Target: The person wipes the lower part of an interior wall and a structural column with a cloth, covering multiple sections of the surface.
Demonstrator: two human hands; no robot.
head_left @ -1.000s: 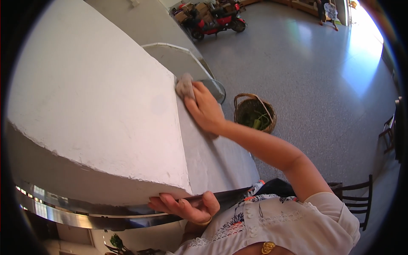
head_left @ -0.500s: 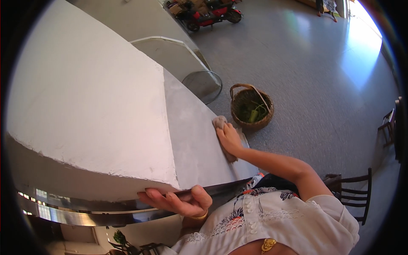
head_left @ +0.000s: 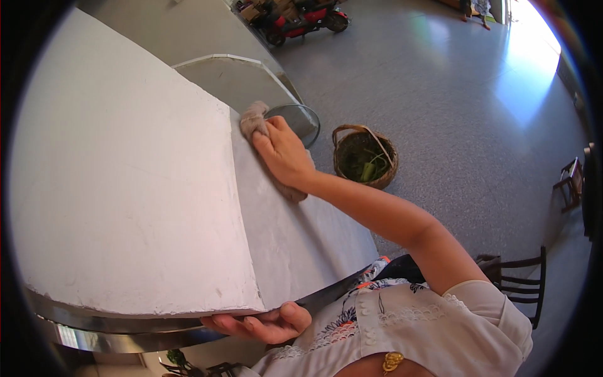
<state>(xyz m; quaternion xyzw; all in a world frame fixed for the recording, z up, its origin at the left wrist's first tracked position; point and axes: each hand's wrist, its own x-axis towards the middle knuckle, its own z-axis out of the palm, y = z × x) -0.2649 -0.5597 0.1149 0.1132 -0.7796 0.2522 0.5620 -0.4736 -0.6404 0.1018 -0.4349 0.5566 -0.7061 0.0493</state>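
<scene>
My right hand [head_left: 281,152] presses a bunched grey-brown rag [head_left: 254,119] onto the smooth grey surface [head_left: 270,245], at its far end. Part of the rag also shows below the wrist. My fingers close round the cloth, and the arm stretches across the surface. Beside the near lower corner of a white plastered block [head_left: 132,182], my left hand [head_left: 267,323] is palm up with its fingers loosely apart. Its fingertips are at the block's bottom edge, and nothing shows in the palm. I cannot tell how firmly they touch the block.
A wicker basket [head_left: 366,157] with green vegetables stands on the floor beyond the surface. A round rimmed thing [head_left: 314,135] is behind my right hand. There is a dark wooden chair [head_left: 521,283] at right, and a red scooter [head_left: 304,22] at the back.
My right hand has slid the rag from the near right edge of the grey surface to its far left end. My left hand stays by the block's corner.
</scene>
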